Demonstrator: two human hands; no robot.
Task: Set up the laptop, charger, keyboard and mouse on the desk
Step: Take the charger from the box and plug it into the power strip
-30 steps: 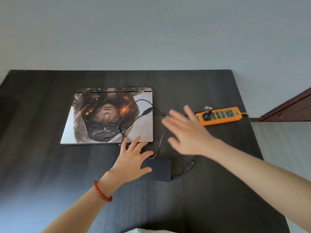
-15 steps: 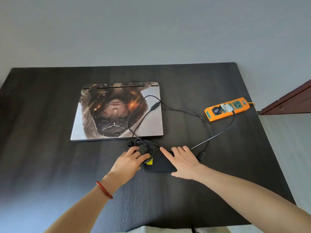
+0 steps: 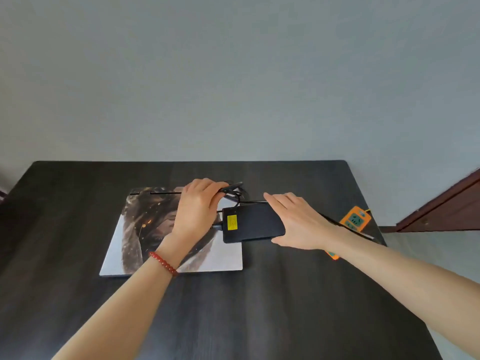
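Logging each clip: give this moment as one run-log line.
left hand: grips bundled black cable | right hand: holds flat black charger brick over closed picture-lidded laptop | keyboard, mouse: unseen

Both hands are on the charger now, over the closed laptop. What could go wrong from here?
The charger brick overlaps the laptop lid's right edge; dragging or dropping it might scuff the lid.

The left hand grips bunched cable; it may tangle.

The cable toward the power strip could tug it.

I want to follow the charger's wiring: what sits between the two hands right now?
In the head view, the black charger brick lies between them: the right hand holds its right end, and the left hand grips the bundled cable over the closed laptop.
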